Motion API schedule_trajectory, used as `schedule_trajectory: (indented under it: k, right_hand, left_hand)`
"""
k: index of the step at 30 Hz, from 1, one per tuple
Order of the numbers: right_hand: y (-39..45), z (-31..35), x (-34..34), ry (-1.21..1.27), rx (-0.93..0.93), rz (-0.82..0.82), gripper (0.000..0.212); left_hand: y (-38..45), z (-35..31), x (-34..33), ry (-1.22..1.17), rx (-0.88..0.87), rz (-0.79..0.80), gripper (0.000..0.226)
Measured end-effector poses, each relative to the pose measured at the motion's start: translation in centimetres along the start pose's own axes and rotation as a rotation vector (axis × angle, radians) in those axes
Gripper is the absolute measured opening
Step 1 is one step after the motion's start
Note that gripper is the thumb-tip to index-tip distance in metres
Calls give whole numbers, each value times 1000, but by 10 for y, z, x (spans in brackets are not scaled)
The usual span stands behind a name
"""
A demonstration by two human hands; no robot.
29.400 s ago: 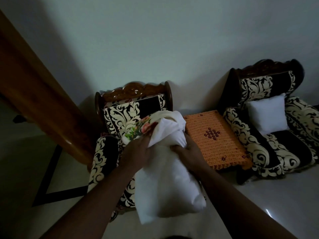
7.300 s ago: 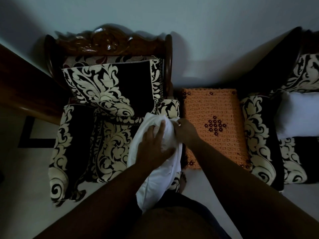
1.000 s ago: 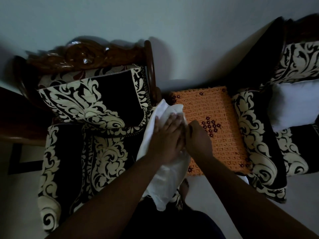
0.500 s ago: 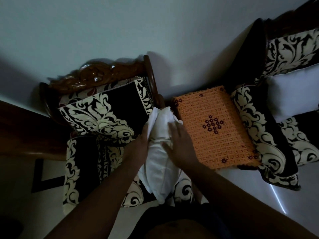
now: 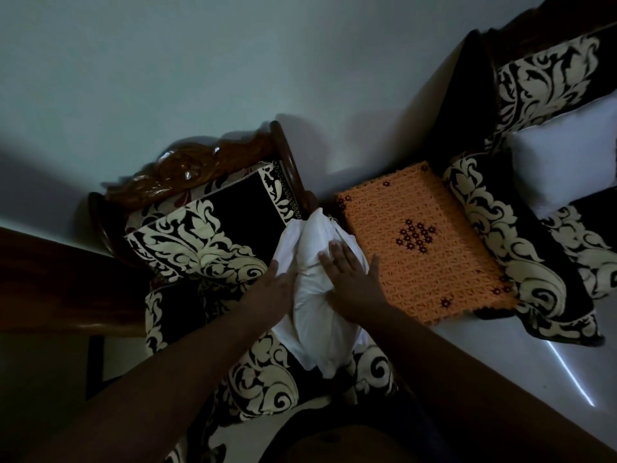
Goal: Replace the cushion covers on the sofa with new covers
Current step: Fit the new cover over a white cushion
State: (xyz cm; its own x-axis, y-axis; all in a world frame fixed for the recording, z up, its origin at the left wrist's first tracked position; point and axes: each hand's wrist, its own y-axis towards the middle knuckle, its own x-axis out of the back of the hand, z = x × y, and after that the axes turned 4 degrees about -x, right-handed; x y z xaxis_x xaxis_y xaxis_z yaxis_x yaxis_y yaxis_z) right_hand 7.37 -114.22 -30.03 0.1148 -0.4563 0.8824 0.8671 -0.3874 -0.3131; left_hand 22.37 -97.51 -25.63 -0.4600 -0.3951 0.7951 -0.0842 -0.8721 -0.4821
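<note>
A white cushion [image 5: 317, 315] in a white cover stands on end against my knees, over the right arm of the left sofa chair [image 5: 207, 248]. The cover's loose mouth [image 5: 314, 228] bunches at the top. My left hand [image 5: 270, 289] holds the cushion's left side, its fingers partly hidden behind the fabric. Flat on the cushion's right face lies my right hand [image 5: 350, 279], with its fingers straight and spread. A second white cushion [image 5: 564, 162] leans on the right sofa chair [image 5: 521, 235].
An orange crocheted mat [image 5: 434, 262] with dark flowers covers a small table between the two black-and-cream patterned chairs. A pale wall runs behind them. A dark wooden rail [image 5: 50, 279] crosses the left edge. Glossy floor [image 5: 534, 369] shows at lower right.
The view has tilted slightly. My right hand has spread flatter on the cushion's right side, and my left hand has slid a little down its left side. The cover's mouth stays bunched.
</note>
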Motion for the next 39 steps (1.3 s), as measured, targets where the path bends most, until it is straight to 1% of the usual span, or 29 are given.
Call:
schedule_trajectory:
  k: [1, 3, 4, 6, 8, 10, 12, 13, 14, 15, 16, 17, 18, 19, 21, 24, 26, 28, 30, 31, 33, 35, 37, 39]
  right_hand:
    - [-1, 1, -1, 0, -6, -9, 84]
    - [-1, 1, -4, 0, -25, -45, 83]
    - [-1, -1, -4, 3, -35, -64, 83]
    - [0, -5, -4, 13, -59, -93, 82]
    - [2, -5, -1, 15, -76, -111, 82]
    - [1, 1, 2, 49, -82, -124, 81]
    - [-6, 7, 7, 155, -86, -145, 76]
    - [-14, 5, 9, 239, -62, -182, 70]
    - [-26, 0, 11, 314, 4, -247, 64]
    - [-39, -9, 9, 349, 113, -310, 58]
    - [-54, -20, 3, 350, 232, -339, 55]
    - [-68, -31, -4, 328, 327, -324, 54]
    - [-81, -40, -13, 297, 379, -276, 58]
    - [-90, -45, -21, 253, 386, -224, 63]
    - [-94, -45, -35, 137, 328, -171, 70]
    - [-80, -26, -38, 42, 185, -136, 67]
    - [-68, -11, -33, 10, 115, -98, 72]
    - [-59, -3, -32, -66, 97, -58, 84]
    - [-52, -6, -27, -87, 133, -45, 102]
    - [-50, -12, -23, -57, 169, -44, 103]
    - [-50, -29, -17, 16, 241, -57, 86]
    - [-54, -48, -16, 31, 302, -56, 75]
    - [-60, -62, -17, 62, 329, -49, 66]
    - [-66, -71, -16, 108, 367, -65, 55]
  left_hand:
    - [1, 0, 7, -2, -70, 32, 29]
    - [-1, -4, 17, -81, -277, 89, 37]
    - [-4, -7, 24, -147, -360, 72, 41]
    - [-12, -18, 40, -243, -431, -41, 41]
    - [-18, -30, 45, -326, -408, -134, 34]
    - [-21, -34, 48, -393, -334, -173, 27]
    - [-21, -34, 53, -430, -258, -191, 20]
    - [-20, -36, 54, -448, -220, -207, 18]
    - [-21, -37, 53, -471, -188, -230, 16]
    - [-22, -39, 51, -501, -159, -251, 14]
    - [-23, -43, 49, -522, -133, -275, 13]
    - [-24, -45, 48, -534, -111, -291, 13]
    - [-24, -48, 48, -539, -95, -293, 14]
    - [-23, -50, 51, -536, -89, -294, 15]
    - [-19, -58, 56, -519, -103, -297, 16]
    - [-11, -70, 65, -523, -135, -327, 11]
    - [-4, -71, 68, -519, -134, -338, 11]
    - [5, -69, 70, -473, -119, -334, 15]
    - [12, -61, 74, -456, -87, -324, 17]
    - [13, -56, 76, -463, -74, -313, 20]
    - [13, -43, 74, -443, -58, -296, 33]
    - [14, -25, 71, -388, -67, -265, 48]
    - [18, -9, 65, -331, -90, -252, 50]
    - [26, 6, 65, -276, -92, -216, 44]
